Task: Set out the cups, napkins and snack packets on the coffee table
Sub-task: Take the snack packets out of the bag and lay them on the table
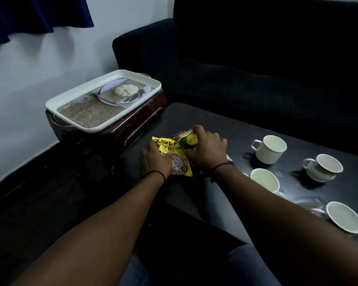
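Home living room, dark sofa (pixel 256 58), low coffee table (pixel 215 124), curtain (pixel 29 15)

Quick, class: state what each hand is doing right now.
Left hand: fingers curled on the yellow packet, holding it.
Right hand: grips the green packet.

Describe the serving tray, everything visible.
The serving tray is a white rectangular one, plastic by its look, with a raised rim and rounded corners. Its floor carries a printed picture of a white pumpkin on a plate and a woven mat. It holds nothing and sits level on a dark glossy side table, overhanging its near edge. No hand touches it.
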